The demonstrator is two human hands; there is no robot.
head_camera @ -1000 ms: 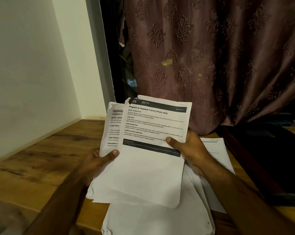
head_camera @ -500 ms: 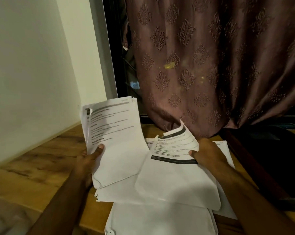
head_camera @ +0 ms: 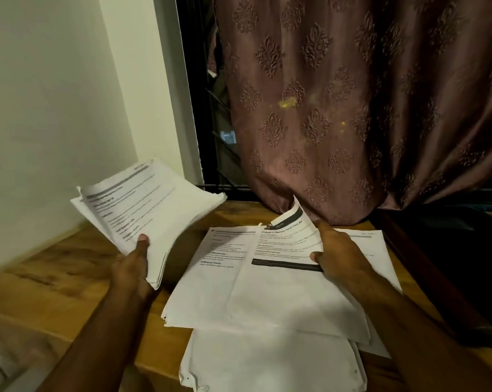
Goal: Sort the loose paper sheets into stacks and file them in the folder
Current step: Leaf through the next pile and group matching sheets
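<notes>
A wooden table with a warm brown grain carries the things. Printed paper sheets lie overlapping on it at centre, toward 3 o'clock. A white stack lies at 6 o'clock, overhanging the near edge, partly beneath those sheets.

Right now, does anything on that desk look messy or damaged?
Yes. The sheet under the right hand has its top corner curled up, and it lies askew over the pile on the desk. The left hand holds an unevenly fanned stack.
</notes>
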